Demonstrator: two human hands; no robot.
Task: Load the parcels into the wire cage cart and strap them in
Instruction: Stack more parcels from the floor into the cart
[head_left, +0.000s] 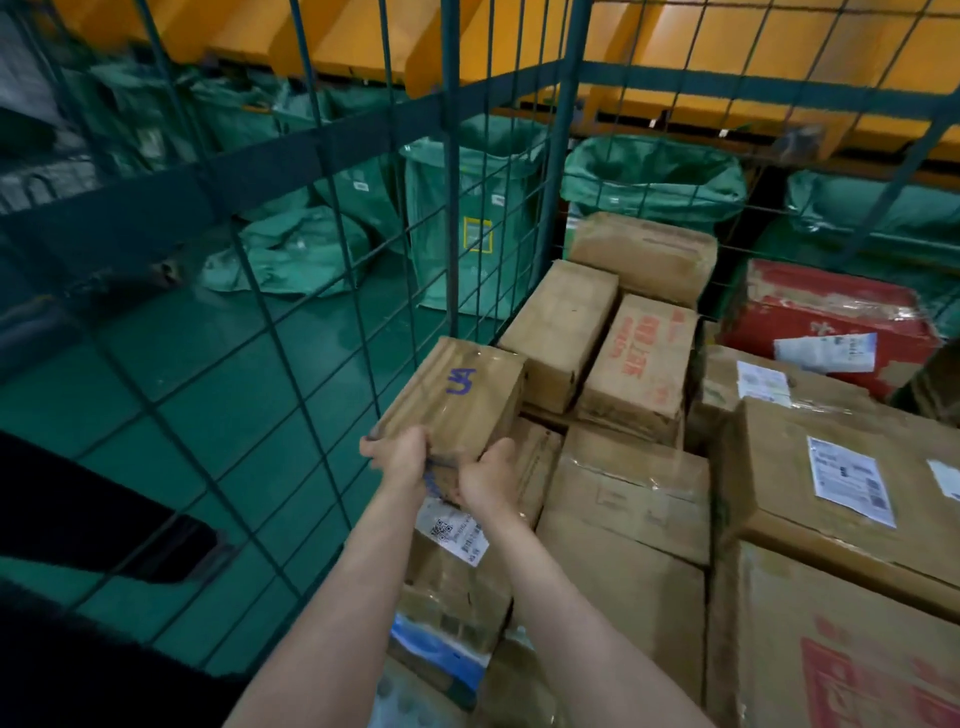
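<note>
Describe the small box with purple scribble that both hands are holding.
The small cardboard box is plain brown under glossy tape, with purple-blue marker writing on top. It is held at a slant close to the cage's wire wall. The left hand and right hand grip its near end above stacked parcels.

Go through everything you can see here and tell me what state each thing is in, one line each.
Small brown cardboard box with blue marker writing: tilted, held in both hands.
Left hand: grips the box's near corner.
Right hand: grips its near end.
Green wire cage cart: upright, partly loaded.
Red cardboard box: lying flat, label wrinkled.
Green sack: standing open.
</note>
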